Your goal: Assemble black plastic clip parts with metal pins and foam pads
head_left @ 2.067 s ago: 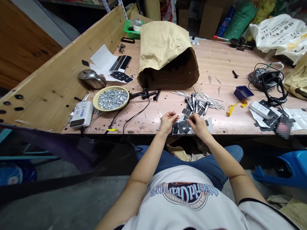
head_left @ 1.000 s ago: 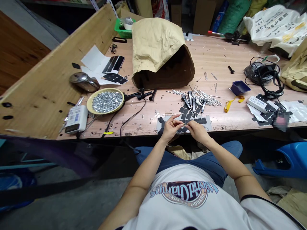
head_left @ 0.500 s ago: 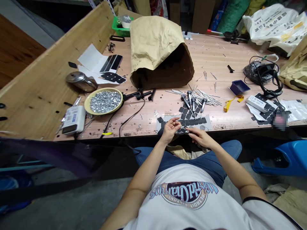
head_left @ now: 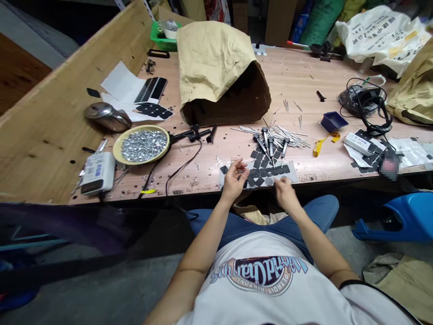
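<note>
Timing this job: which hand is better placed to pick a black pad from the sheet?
Probably the right hand: its fingertips sit at the near edge of the sheet, just below the black pads. The left hand is raised, fingers curled.

the kraft paper sack [head_left: 216, 58] was tan outside and dark brown within, and the plate [head_left: 117, 151] had a yellow rim around silver studs [head_left: 144, 146]. the pads [head_left: 267, 171] were black on a pale grey backing sheet [head_left: 292, 177] — the white t-shirt [head_left: 270, 307] bore a navy oval logo [head_left: 259, 276].
</note>
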Demonstrator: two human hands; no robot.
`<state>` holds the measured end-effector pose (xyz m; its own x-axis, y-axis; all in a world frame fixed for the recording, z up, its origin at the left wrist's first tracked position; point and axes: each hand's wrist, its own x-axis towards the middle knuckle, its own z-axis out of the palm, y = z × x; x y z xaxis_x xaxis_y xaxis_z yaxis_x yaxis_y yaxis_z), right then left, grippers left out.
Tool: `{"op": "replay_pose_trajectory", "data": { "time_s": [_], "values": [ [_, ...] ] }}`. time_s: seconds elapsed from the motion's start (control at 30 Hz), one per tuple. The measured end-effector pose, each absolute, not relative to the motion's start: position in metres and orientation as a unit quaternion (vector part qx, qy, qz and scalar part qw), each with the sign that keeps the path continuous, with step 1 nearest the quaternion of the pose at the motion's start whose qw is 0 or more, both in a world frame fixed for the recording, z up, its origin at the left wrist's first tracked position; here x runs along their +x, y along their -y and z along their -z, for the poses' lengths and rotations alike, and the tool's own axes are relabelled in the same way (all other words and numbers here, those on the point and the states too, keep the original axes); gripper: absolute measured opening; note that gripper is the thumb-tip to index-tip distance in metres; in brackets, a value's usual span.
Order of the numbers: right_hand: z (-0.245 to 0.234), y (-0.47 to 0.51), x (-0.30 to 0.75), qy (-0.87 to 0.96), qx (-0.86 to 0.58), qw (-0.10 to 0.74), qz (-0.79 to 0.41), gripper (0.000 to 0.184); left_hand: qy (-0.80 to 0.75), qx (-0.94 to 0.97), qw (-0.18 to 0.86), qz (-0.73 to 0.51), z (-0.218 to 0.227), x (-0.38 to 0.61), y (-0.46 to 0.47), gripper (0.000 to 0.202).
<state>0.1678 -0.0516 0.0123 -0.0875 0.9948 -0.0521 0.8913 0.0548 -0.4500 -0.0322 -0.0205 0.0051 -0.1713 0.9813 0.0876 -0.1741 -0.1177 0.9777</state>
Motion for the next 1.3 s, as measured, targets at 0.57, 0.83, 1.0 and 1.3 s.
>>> {"op": "replay_pose_trajectory", "data": {
  "time_s": [0.57,0.83,1.0,1.3],
  "values": [
    [-0.005,0.048,0.155,0.691,-0.549,0.273,-0.383,0.032,-0.491,0.423,0.437,-0.623,-0.012,-0.035,0.022,0.036],
    [-0.020,0.058,0.155,0.607,-0.482,0.372,-0.511,0.034,-0.509,0.365,0.562,-0.540,-0.014,-0.009,0.029,0.025],
    [-0.019,0.068,0.150,0.565,-0.448,0.382,-0.578,0.036,-0.462,0.323,0.611,-0.556,-0.016,0.003,0.037,0.028],
    [-0.030,-0.001,0.189,0.790,-0.548,0.216,-0.173,0.031,-0.502,0.416,0.594,-0.471,0.008,0.004,0.050,0.021]
  ]
}}
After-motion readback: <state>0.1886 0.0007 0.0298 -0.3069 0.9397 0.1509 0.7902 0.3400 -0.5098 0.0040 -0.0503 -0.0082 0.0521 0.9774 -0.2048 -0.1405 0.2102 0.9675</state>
